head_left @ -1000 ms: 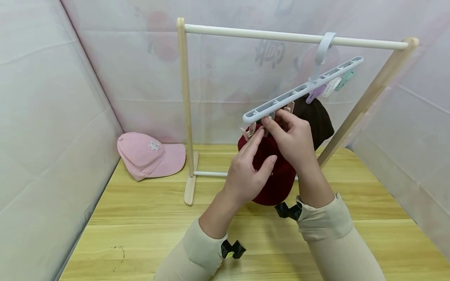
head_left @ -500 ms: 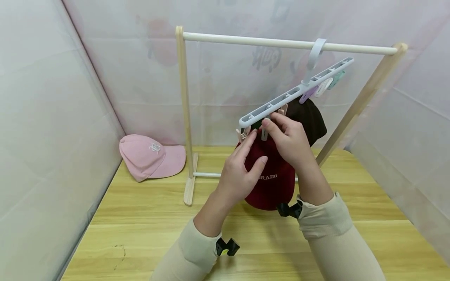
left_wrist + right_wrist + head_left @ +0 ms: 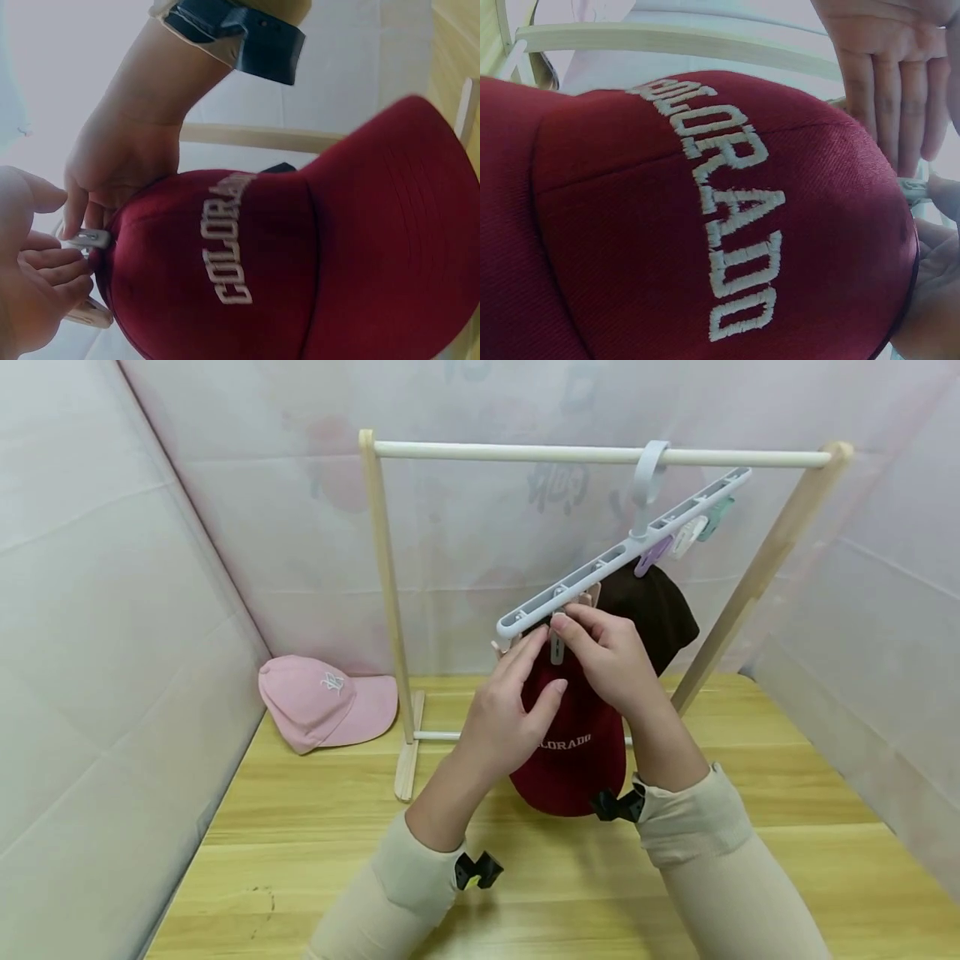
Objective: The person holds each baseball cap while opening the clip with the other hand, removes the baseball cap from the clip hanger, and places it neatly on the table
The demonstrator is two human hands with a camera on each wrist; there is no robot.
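1. Both hands have shifted slightly left with the hanger since 1 s ago; the red cap (image 3: 573, 752) hangs lower, "COLORADO" now showing.
2. Left hand (image 3: 504, 718): fingers straight, tips touching the cap top near a peach clip (image 3: 501, 647), thumb spread on the crown. Pinching nothing visible.
3. Right hand (image 3: 611, 660): thumb and forefinger pinch a white clip (image 3: 556, 646) at the cap top.
4. Key relation: cap hangs straight down from the fingertips, long axis vertical, brim lowest; both hands are at its top, the right one on the clip.
5. Hanger (image 3: 622, 553) runs low-left to high-right, hooked on the rail (image 3: 525, 452); brown cap (image 3: 660, 610) is clipped behind the right hand.
6. Wooden table (image 3: 750, 877); pink cap (image 3: 322, 702) by the far left edge beside the rack post (image 3: 390, 610).
7. Pale sheeting (image 3: 112, 652) walls in the sides and back.
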